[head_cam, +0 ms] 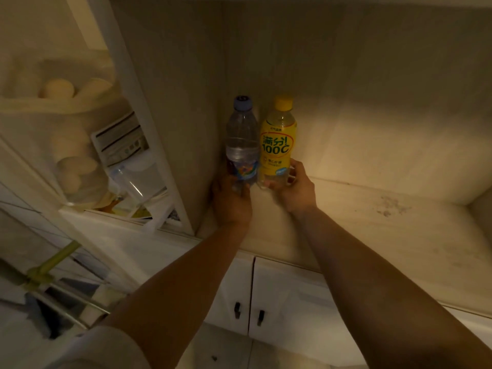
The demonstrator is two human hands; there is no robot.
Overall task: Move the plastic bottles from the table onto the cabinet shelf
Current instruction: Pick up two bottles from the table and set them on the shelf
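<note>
Head view: left hand [231, 201], right hand [292, 188] hide bottle bases.

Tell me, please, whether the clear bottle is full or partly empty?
Partly empty: in the clear bottle, the waterline sits about halfway up, below the see-through upper part.

Two bare forearms are seen entering from the bottom of the frame, one from the lower left and one from the lower right, each ending in a bare hand near the centre: the left hand [231, 201] and the right hand [292, 188]. No watch, ring or bracelet can be made out on either wrist or hand. At the lower left edge, a pale, off-white sleeve [106, 347] is seen, pushed up above the left elbow.
</note>
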